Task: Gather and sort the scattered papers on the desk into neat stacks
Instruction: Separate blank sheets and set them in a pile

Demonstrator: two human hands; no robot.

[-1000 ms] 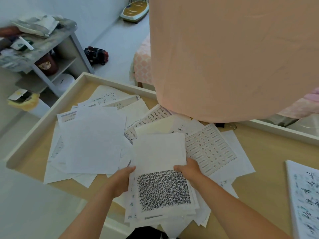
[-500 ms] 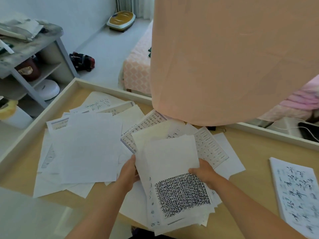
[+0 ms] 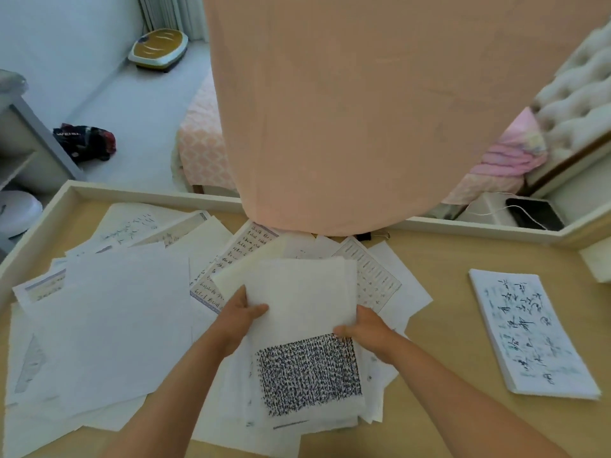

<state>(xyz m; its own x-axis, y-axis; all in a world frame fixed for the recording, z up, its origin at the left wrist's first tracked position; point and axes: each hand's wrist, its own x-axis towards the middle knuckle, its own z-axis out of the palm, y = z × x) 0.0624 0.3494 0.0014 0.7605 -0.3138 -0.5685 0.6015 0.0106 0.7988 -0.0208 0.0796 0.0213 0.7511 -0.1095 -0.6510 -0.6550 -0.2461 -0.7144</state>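
Both hands grip a bundle of papers point(image 3: 305, 342) at the near middle of the desk point(image 3: 446, 292). The left hand point(image 3: 243, 317) pinches the bundle's left edge, thumb on top of the blank upper half of the top sheet and the other fingers hidden beneath. The right hand point(image 3: 365, 328) clamps the right edge the same way, thumb over the sheet just above a dense block of dark print point(image 3: 309, 375); its fingers are out of sight under the paper. The print is too fine and blurred to read. How many sheets are in the bundle cannot be told, though several offset edges show at its near end. To the left of the bundle lies a loose spread of overlapping sheets point(image 3: 109, 325), mostly blank sides up, some running off the picture's left and bottom edges. Behind the bundle more pages fan out, among them a lined handwritten page point(image 3: 241, 252) and a gridded sheet point(image 3: 377, 279), both partly covered. Well to the right of the bundle sits a squared stack point(image 3: 529, 332) with brush-like writing on top, smeared by blur. A large peach cloth point(image 3: 363, 110) hangs over the middle of the view and hides the far part of the desk behind the bundle; a small dark clip point(image 3: 367, 237) peeks out at its lower edge.
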